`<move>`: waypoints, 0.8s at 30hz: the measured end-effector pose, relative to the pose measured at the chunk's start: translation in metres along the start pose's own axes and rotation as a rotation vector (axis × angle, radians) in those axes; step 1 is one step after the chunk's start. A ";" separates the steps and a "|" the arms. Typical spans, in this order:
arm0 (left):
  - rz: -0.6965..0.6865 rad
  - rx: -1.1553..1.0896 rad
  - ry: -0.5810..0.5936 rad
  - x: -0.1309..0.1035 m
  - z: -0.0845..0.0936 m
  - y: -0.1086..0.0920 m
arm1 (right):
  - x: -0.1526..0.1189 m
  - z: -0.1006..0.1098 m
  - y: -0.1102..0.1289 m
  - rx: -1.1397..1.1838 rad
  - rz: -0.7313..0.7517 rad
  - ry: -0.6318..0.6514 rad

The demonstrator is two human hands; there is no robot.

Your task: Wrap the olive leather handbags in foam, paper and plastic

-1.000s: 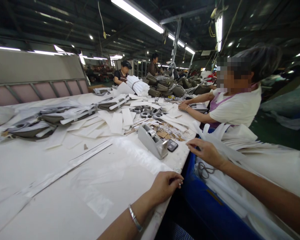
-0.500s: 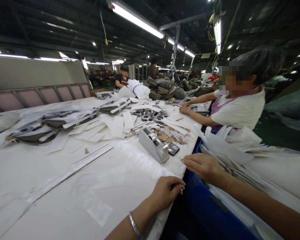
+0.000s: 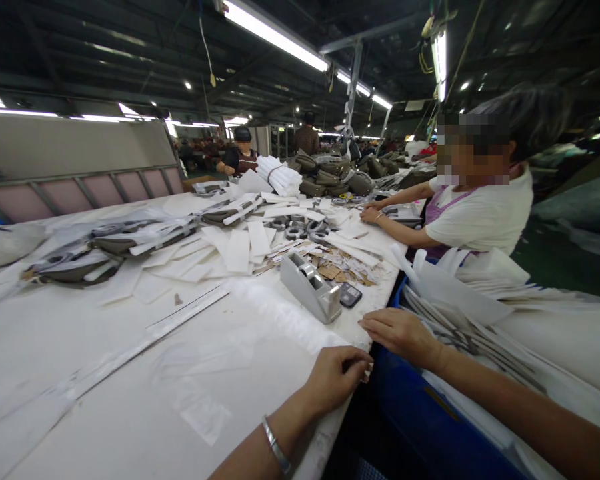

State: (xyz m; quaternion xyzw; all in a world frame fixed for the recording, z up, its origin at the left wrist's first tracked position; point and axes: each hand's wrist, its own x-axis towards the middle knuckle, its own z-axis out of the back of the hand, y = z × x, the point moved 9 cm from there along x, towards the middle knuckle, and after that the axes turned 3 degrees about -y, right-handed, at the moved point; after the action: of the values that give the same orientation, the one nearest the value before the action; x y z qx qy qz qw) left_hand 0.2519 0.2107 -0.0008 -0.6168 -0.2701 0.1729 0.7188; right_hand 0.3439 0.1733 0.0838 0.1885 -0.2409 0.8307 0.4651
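Tape dispenser (image 3: 307, 287) near fingers (image 3: 379, 325) of right hand (image 3: 405, 338), beyond left hand (image 3: 334, 377).

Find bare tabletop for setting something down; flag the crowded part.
Bare: tabletop between the long strip and white sheets beyond it; another patch between that strip and the clear film. Crowded: past the tape dispenser, brown tags and grey rings.

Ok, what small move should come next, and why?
Probably bring the right hand slightly closer to the left hand: both are by the table's edge, fingers pointing inward, with a gap between them. I can't tell whether either holds anything, so a small move seems safest.
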 end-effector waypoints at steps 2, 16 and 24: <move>0.023 -0.061 -0.029 0.001 0.001 0.002 | -0.002 0.009 -0.001 0.015 -0.026 -0.029; -0.117 0.291 -0.547 0.022 0.120 -0.069 | 0.050 0.058 -0.029 -0.053 -0.145 -0.077; -0.235 0.818 -0.408 0.073 0.130 -0.091 | 0.112 0.050 -0.055 -0.168 -0.132 0.069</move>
State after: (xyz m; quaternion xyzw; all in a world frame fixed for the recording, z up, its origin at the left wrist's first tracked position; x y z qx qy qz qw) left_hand 0.2244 0.3399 0.1129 -0.2014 -0.3836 0.3001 0.8498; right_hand 0.3405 0.2455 0.1974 0.1356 -0.2807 0.7810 0.5411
